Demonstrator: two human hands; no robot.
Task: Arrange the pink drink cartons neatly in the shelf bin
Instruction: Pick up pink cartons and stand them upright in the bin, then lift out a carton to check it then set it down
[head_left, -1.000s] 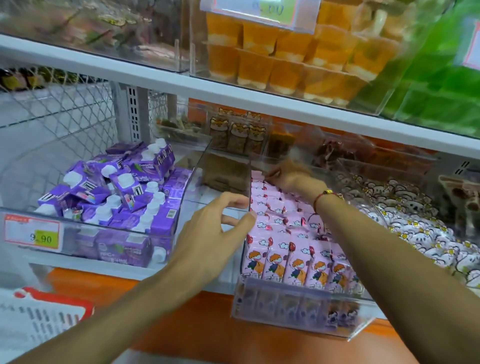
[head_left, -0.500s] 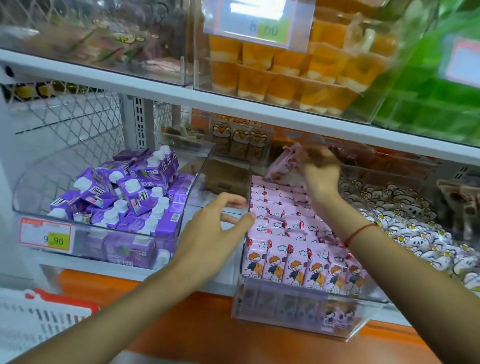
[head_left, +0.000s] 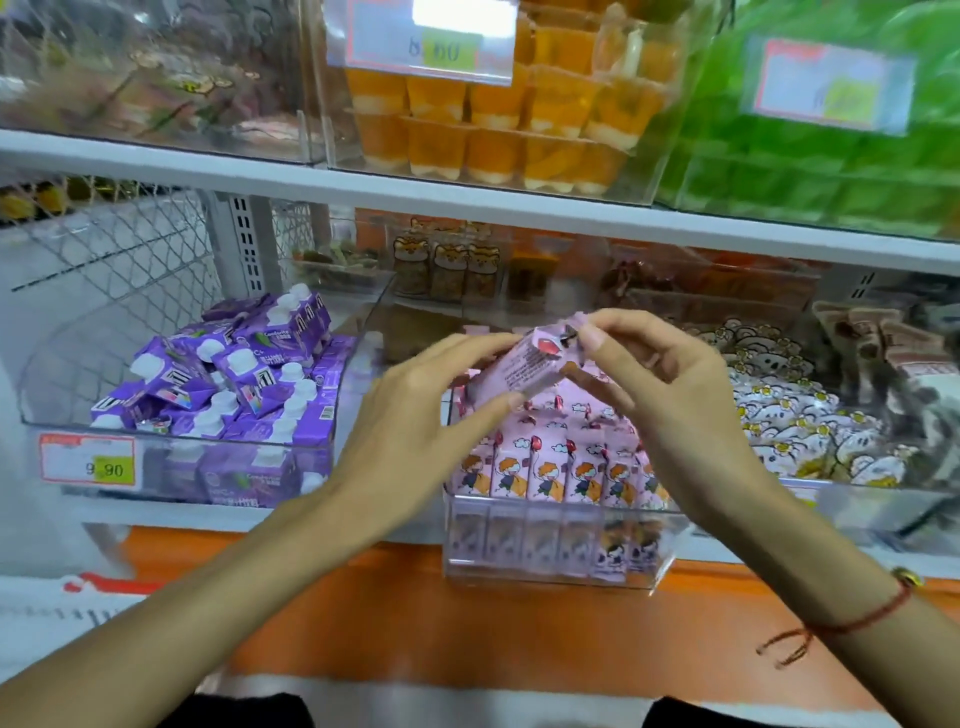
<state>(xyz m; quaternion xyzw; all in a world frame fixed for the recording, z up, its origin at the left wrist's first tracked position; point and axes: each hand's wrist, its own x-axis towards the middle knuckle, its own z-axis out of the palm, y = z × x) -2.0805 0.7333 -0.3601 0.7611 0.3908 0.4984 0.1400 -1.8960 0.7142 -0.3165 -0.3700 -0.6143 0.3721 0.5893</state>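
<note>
Both hands hold one pink drink carton (head_left: 524, 366), tilted, in the air above the clear shelf bin (head_left: 550, 551). My left hand (head_left: 421, 410) grips its lower end between thumb and fingers. At the carton's upper end my right hand (head_left: 670, 395) pinches the top flap. Several pink cartons (head_left: 556, 462) with a cartoon child print stand upright in rows inside the bin. My hands hide the back rows.
A clear bin of purple cartons (head_left: 234, 384) with white caps sits to the left, with a 9.90 price tag (head_left: 88, 460). White cartoon packets (head_left: 800, 426) fill the bin to the right. The white shelf (head_left: 467, 200) above carries orange jelly cups (head_left: 498, 119) and green goods.
My right hand lifted a pink carton from the back of the bin and brought it forward. My left hand left the bin's side wall and took hold of the carton.
</note>
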